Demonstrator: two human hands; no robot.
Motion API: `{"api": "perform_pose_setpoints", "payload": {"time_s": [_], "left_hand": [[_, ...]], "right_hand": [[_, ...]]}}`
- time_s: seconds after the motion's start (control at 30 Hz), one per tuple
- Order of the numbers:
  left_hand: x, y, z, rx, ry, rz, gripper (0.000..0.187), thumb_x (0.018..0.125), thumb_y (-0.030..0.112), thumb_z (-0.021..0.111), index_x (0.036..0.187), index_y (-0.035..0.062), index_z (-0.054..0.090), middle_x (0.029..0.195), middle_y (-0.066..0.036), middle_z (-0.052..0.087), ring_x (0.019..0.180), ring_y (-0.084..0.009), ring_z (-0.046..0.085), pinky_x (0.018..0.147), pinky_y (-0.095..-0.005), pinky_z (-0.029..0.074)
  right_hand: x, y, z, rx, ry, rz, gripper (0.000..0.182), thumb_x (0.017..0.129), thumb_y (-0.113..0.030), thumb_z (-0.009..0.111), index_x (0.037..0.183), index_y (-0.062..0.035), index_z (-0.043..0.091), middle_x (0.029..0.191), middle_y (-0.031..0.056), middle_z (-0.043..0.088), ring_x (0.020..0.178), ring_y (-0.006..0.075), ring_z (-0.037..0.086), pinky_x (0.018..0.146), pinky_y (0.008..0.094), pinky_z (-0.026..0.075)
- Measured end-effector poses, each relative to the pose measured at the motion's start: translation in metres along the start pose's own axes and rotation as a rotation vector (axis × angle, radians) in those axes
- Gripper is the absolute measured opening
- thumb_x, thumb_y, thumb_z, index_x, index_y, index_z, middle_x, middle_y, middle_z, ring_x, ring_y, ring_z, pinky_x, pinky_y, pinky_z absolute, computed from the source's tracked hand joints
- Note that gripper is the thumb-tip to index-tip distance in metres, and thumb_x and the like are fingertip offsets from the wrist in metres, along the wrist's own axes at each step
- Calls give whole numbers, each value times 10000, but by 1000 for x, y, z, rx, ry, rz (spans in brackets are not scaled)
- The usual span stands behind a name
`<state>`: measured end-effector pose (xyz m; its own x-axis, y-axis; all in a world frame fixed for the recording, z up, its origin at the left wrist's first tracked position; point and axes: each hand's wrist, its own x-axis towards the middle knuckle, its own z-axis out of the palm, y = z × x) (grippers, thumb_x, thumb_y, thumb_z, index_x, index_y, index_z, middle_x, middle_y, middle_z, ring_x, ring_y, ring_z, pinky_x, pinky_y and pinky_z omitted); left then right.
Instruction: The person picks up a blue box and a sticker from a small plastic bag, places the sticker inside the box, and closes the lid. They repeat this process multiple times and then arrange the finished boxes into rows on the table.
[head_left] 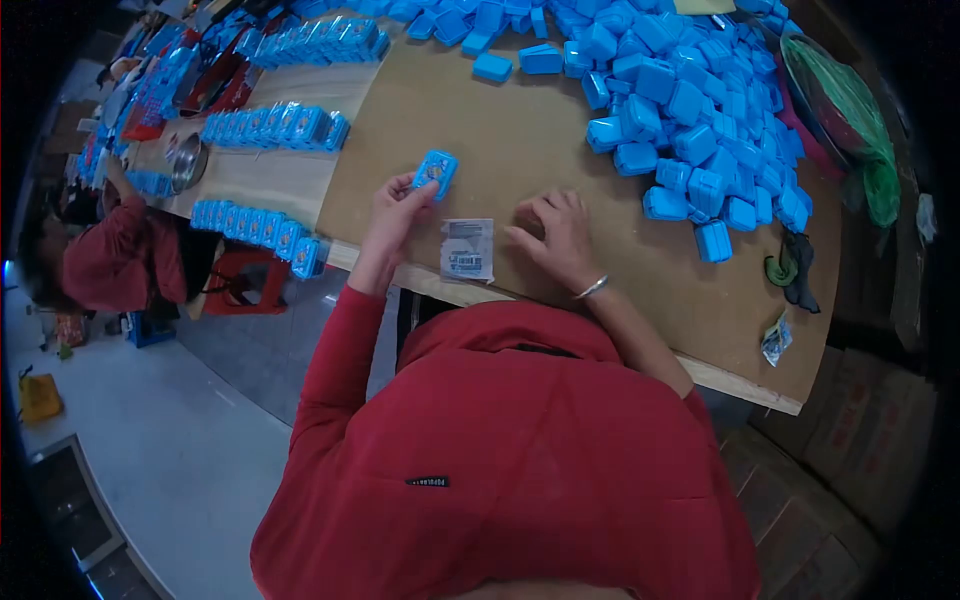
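Note:
Between the thumb and fingers of my left hand (pixel 398 212) is a small blue box (pixel 436 174) with a printed label on its face, held just above the brown tabletop (pixel 530 120). A clear printed packet (pixel 467 250) lies flat near the table's front edge, between my two hands. To the right of that packet, my right hand (pixel 558 232) rests on the table, fingers bent and thumb apart, with nothing visible in it.
A large heap of blue boxes (pixel 690 110) covers the back right. Rows of labelled blue boxes (pixel 262 128) stand at the left. A co-worker (pixel 120 255) sits beyond them near a red stool (pixel 245 283). A crumpled packet (pixel 776 339) lies at the right edge.

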<state>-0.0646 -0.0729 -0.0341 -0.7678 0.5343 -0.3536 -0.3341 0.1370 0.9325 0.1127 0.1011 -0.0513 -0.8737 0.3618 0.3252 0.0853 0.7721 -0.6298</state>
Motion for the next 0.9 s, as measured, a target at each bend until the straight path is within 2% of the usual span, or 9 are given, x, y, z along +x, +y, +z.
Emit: {"api": "perform_pose_setpoints", "payload": {"time_s": [0.1,0.2,0.27,0.4,0.53,0.67,0.73,0.83,0.9], "left_hand": [[9,1,-28,292,67,-58,418,783,278,703,1066,4,564,945,-58,585,721,-90,551,602,-216,447],[-15,6,-17,1270,469,811,485,777,296,703,1117,-12,544,1101,-115,511,781,-129,551,599,-251,471],[-47,34,11,1172,191,869,461,805,243,678,1165,-3,531,1186,-130,471,879,-148,551,650,-257,482],[-44,8,57,209,-717,-192,331,798,22,654,1119,1,575,1089,-75,588,900,-89,559,690,-232,498],[-35,-5,122,44,-731,-75,93,797,47,674,883,30,646,1005,-50,627,852,-71,561,651,-223,477],[-14,-11,153,549,-767,1101,145,662,36,703,764,77,609,987,-98,623,867,-238,578,700,-321,438],[-12,-2,159,640,-702,1273,147,636,64,688,758,80,608,999,-91,621,886,-267,571,736,-340,422],[-17,6,160,706,-644,1424,138,630,93,669,757,88,618,1030,-91,613,915,-278,565,766,-354,408],[-20,5,161,726,-651,1439,188,626,102,663,809,95,624,1061,-101,600,940,-291,559,790,-365,404]], "right_hand": [[16,-21,22,-16,-69,-175,228,677,-235,714,830,-108,602,869,74,522,906,262,465,818,394,348],[18,-15,28,20,-211,-234,222,685,-200,712,814,-90,568,804,85,519,827,276,494,752,384,387],[15,-9,14,191,-226,-138,218,707,-171,708,841,-77,564,793,79,531,777,263,517,699,357,414],[-22,-7,-31,795,-109,311,281,766,-99,685,1001,-39,542,795,34,559,721,170,555,619,284,444],[-54,6,-72,1143,127,690,413,782,-59,678,1140,-18,477,803,5,560,765,92,541,638,248,448],[-84,22,-96,528,195,250,355,797,-22,633,1133,-27,520,867,18,573,845,116,546,739,250,450],[-92,21,-105,339,211,165,289,817,-43,612,1098,-23,550,923,21,571,867,121,551,747,245,447],[-96,25,-95,1053,211,837,248,859,-134,602,1068,-4,570,882,12,557,798,97,558,656,223,447],[-88,33,-92,1173,55,827,246,855,-155,618,1045,-5,571,842,7,565,781,84,562,609,222,448]]}}
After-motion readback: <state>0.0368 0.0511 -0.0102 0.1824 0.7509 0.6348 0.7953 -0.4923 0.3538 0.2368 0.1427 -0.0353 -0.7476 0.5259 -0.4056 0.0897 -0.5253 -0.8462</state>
